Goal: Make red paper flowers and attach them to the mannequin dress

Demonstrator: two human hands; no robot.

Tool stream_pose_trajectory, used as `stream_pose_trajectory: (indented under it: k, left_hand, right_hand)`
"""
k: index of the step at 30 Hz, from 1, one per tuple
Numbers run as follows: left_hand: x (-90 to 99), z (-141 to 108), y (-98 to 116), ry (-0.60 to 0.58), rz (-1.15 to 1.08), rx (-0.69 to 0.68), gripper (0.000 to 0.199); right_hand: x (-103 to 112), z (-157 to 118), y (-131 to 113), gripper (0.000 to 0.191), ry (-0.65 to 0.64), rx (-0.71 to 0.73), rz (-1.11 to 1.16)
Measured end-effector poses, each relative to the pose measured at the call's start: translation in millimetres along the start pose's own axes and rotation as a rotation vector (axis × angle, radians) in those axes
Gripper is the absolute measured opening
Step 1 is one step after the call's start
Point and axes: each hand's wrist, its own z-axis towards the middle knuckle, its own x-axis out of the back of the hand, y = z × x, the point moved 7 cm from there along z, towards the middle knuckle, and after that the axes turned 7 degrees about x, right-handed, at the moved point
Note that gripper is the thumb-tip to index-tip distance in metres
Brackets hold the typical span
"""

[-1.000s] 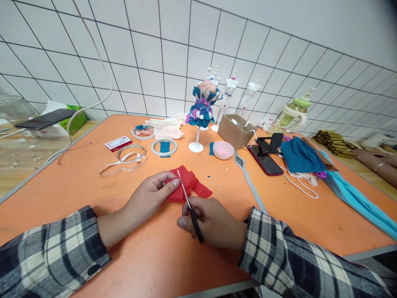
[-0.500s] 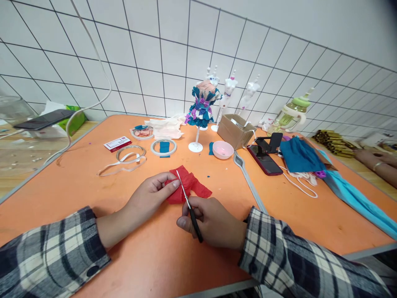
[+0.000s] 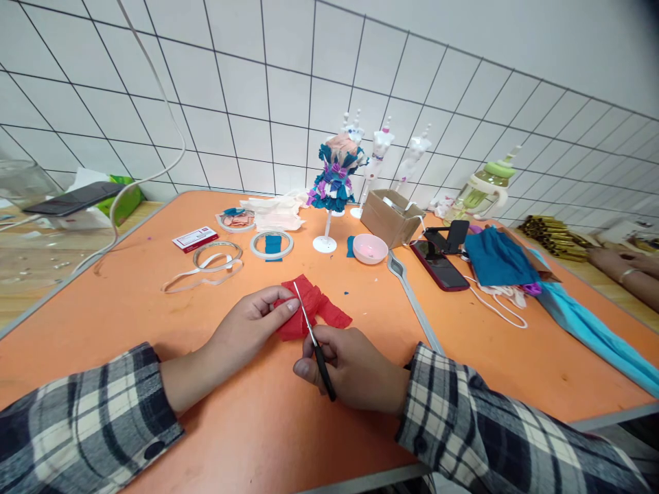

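Between thumb and fingers my left hand [image 3: 260,312] pinches the left side of a red crepe paper piece [image 3: 309,295], which looks folded, with a strip reaching out to the right. My right hand [image 3: 350,363] is closed round the black handles of a pair of scissors [image 3: 320,360]. The blades point up and away from me, lie across the red paper, and look closed or nearly so. Their tip is beside my left thumb. Whether paper sits between the blades I cannot make out.
Beyond my hands stand a doll stand in a ruffled paper dress [image 3: 337,171], a pink bowl [image 3: 370,248], a cardboard box [image 3: 392,218] and tape rolls [image 3: 271,244]. A phone [image 3: 439,265] and blue crepe paper [image 3: 499,255] lie right. Another person's hands [image 3: 625,264] are at far right.
Almost nothing differs. The scissors have tilted very slightly, and both hands keep their places on the red paper and the handles.
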Motion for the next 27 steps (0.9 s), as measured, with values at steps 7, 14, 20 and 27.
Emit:
stream_pose_trajectory:
  k: [7, 14, 20, 27]
  left_hand:
    - [-2.1, -0.6, -1.0, -0.016, 0.002, 0.007, 0.031]
    - [-1.3, -0.3, 1.2, -0.007, 0.017, -0.015, 0.030]
    - [-1.7, -0.5, -0.1, -0.014, 0.032, -0.010, 0.032]
    - [-1.0, -0.3, -0.7, -0.008, 0.032, -0.006, 0.034]
  right_hand:
    - [-0.7, 0.2, -0.7, 0.023, -0.010, 0.001, 0.044]
    - [-1.4, -0.2, 1.3, 0.025, -0.002, -0.004, 0.039]
    - [-0.5, 0.0, 0.1, 0.026, 0.001, -0.009, 0.048]
    - [0.5, 0.1, -0.9, 0.028, 0.010, -0.027, 0.051]
